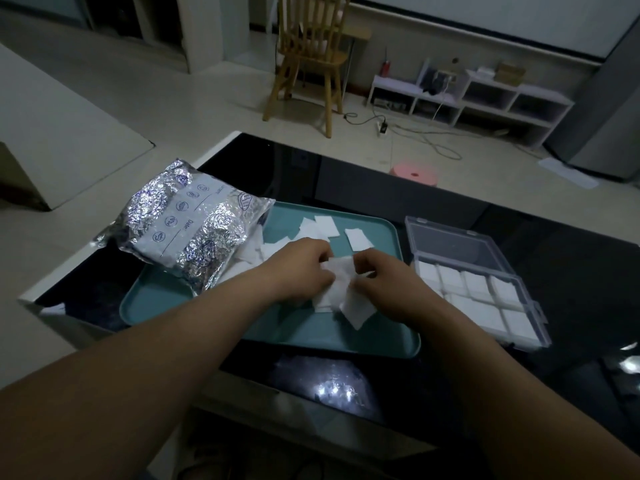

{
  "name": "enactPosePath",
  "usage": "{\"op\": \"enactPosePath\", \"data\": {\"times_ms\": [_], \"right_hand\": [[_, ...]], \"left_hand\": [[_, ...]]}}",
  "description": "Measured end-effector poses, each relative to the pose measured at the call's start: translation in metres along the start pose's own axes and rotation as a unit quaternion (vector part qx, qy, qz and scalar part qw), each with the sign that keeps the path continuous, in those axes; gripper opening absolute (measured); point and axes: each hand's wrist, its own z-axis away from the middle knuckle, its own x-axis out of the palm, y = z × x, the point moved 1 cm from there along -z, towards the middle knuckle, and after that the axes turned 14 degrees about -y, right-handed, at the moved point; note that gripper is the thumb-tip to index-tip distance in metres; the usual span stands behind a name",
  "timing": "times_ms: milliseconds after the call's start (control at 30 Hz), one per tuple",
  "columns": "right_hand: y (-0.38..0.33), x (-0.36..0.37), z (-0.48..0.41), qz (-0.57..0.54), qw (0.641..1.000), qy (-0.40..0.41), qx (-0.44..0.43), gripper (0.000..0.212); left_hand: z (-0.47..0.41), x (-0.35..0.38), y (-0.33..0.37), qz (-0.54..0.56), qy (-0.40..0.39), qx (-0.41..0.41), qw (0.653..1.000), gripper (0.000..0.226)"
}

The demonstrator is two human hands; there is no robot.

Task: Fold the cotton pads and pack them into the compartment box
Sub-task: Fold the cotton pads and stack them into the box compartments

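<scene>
Head view.
- Left hand (pixel 304 268), right hand (pixel 384 278): fingertips of both pinch one cotton pad (pixel 341 277) over tray (pixel 156 301); fold unfinished.
- Box (pixel 453 242) right of tray, lid open; about eight compartments, all showing pads.
- Loose pads (pixel 325 226) left on tray: several, count unclear.
- One foil bag (pixel 187 223).

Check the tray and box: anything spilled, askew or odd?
Nothing looks damaged. The foil bag lies askew, propped over the left rim of the tray, with cotton pads spilling from its mouth. More loose pads lie scattered at the far side. The compartment box sits open; the packed pads look neat.
</scene>
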Motion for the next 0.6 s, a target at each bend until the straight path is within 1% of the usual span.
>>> {"op": "enactPosePath", "data": {"times_ms": [33, 100, 133, 167, 200, 233, 300, 333, 367, 400, 467, 500, 533, 600], "right_hand": [[-0.002, 0.001, 0.000, -0.010, 1.000, -0.002, -0.012, 0.036], [-0.004, 0.001, 0.001, -0.005, 1.000, 0.001, -0.023, 0.018], [-0.005, 0.001, 0.002, -0.003, 1.000, 0.007, -0.026, 0.019], [-0.006, 0.000, 0.002, -0.009, 1.000, 0.016, -0.024, 0.027], [-0.006, -0.001, 0.002, -0.024, 0.999, 0.024, -0.016, 0.029], [-0.005, -0.003, 0.003, -0.042, 0.999, 0.031, -0.008, 0.027], [-0.005, -0.005, 0.006, -0.088, 0.995, 0.047, 0.006, 0.018], [-0.005, -0.006, 0.008, -0.120, 0.991, 0.058, 0.013, 0.014], [-0.005, -0.006, 0.011, -0.155, 0.985, 0.071, 0.019, 0.011], [-0.003, -0.005, 0.012, -0.195, 0.977, 0.084, 0.025, 0.009], [-0.001, -0.003, 0.014, -0.287, 0.952, 0.100, 0.029, 0.006], [0.000, -0.002, 0.014, -0.329, 0.939, 0.099, 0.029, 0.004], [0.001, 0.000, 0.014, -0.361, 0.928, 0.093, 0.027, 0.005], [0.002, 0.004, 0.014, -0.401, 0.913, 0.067, 0.026, 0.012]], "left_hand": [[0.002, -0.001, 0.001, 0.006, 0.002, 0.005, 1.000, 0.008], [0.005, -0.002, 0.002, 0.000, 0.006, 0.018, 1.000, 0.007], [0.006, -0.001, 0.002, -0.008, 0.011, 0.022, 1.000, 0.007], [0.006, 0.000, 0.001, -0.010, 0.020, 0.023, 0.999, 0.008], [0.006, 0.000, 0.000, -0.005, 0.025, 0.020, 0.999, 0.012], [0.006, 0.002, -0.001, 0.003, 0.025, 0.016, 1.000, 0.022], [0.010, 0.006, -0.001, 0.030, 0.024, 0.009, 0.999, 0.051], [0.012, 0.008, -0.001, 0.044, 0.035, -0.001, 0.998, 0.059], [0.013, 0.010, 0.000, 0.060, 0.056, -0.012, 0.997, 0.060], [0.014, 0.012, 0.000, 0.078, 0.084, -0.021, 0.993, 0.052], [0.016, 0.015, 0.002, 0.108, 0.142, -0.025, 0.984, 0.028], [0.017, 0.017, 0.003, 0.108, 0.156, -0.017, 0.982, 0.022], [0.017, 0.019, 0.005, 0.097, 0.156, -0.002, 0.983, 0.022], [0.019, 0.024, 0.008, 0.059, 0.124, 0.033, 0.990, 0.028]]}}
